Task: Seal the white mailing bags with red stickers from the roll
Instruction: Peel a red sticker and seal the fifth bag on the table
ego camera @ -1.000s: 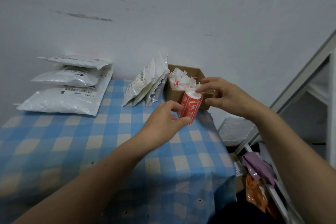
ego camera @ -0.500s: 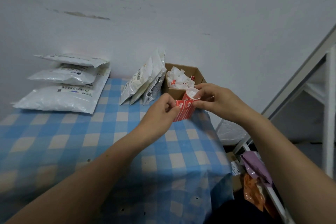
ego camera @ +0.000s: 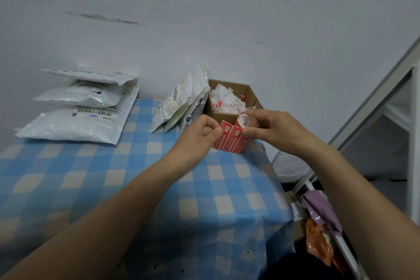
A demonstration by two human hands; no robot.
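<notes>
Across the lower left of the view, a bench (ego camera: 91,177) under a blue-and-cream checked cloth runs back to a pale wall. At its far left, against the wall, lies a stack of white mailing bags (ego camera: 75,120): three filled ones piled flat, with barcode labels on the lowest. Nearer the middle, a few more white bags (ego camera: 179,102) stand tilted, leaning against the side of an open cardboard box (ego camera: 250,94) at the bench's far right corner. The box holds a heap of crumpled white paper scraps (ego camera: 227,102), some with bits of red.

Both hands meet just in front of the box, above the bench's right edge. The right hand (ego camera: 272,129) has its fingers and thumb curled round the roll of red stickers (ego camera: 241,121), held upright so that its white core shows at the top. A short red strip (ego camera: 229,141) with white print runs from the roll toward the left hand (ego camera: 200,134), which pinches the strip's free upper corner between thumb and bent forefinger, its other fingers folded in.

Beyond the bench's right edge, lower down, a purple bag (ego camera: 318,207) lies above an orange packet (ego camera: 318,243) beside a white metal frame (ego camera: 372,102).
</notes>
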